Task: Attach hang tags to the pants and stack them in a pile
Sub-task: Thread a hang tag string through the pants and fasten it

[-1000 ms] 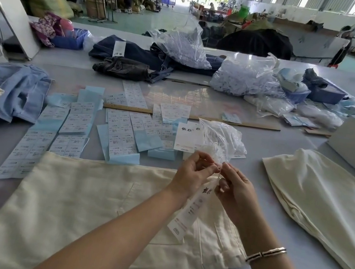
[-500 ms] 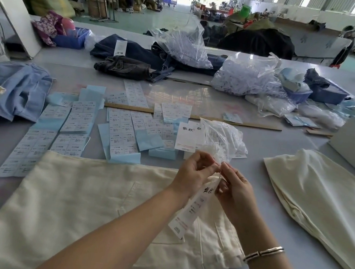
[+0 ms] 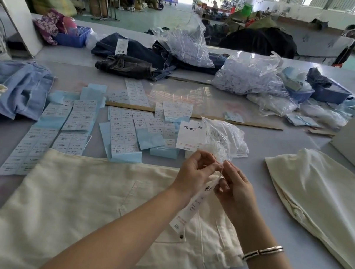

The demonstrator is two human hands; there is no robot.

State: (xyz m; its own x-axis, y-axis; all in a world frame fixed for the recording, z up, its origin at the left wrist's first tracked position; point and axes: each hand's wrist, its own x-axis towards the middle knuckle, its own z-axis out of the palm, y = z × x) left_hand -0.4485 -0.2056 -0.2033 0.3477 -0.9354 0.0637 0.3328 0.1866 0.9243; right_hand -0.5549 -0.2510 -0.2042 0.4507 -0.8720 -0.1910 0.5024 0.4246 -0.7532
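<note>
While your left hand [image 3: 194,171] and right hand [image 3: 234,188] meet above the cream pants [image 3: 84,208], both pinch the top of a long white hang tag [image 3: 194,205] with curled fingers; a thin white string seems to run between your fingertips, though it is too fine to be sure. Below your hands the tag hangs tilted, its lower end over the waistband near a metal button [image 3: 181,236]. Those pants lie flat on the desk [image 3: 295,146] right in front of you. To your right, well apart, lies a second cream pair [image 3: 326,201], folded. Just beyond your hands sit a crumpled clear plastic bag [image 3: 221,138] and a white card [image 3: 189,136] with dark characters, beside rows of printed label sheets [image 3: 124,131] on blue backing. A silver bracelet [image 3: 263,252] circles your right wrist.
</note>
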